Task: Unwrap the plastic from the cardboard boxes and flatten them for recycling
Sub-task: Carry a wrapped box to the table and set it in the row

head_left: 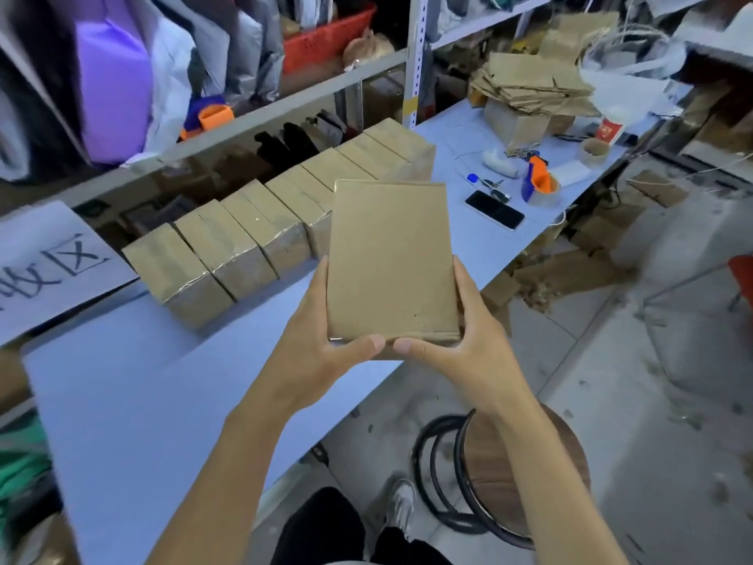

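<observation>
Both hands are gripping a flat brown cardboard box [391, 263] above the pale blue table [134, 401] edge: left hand [326, 340] and right hand [464, 340] fingers curling round its sides, thumbs meeting on its near edge. Beyond, a row of plastic-wrapped brown cardboard boxes [260, 238] is sitting on the table

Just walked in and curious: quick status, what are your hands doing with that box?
Left hand and right hand both grip one cardboard box, held above the table. Row of wrapped boxes waiting on it. Nothing in the way.
</observation>
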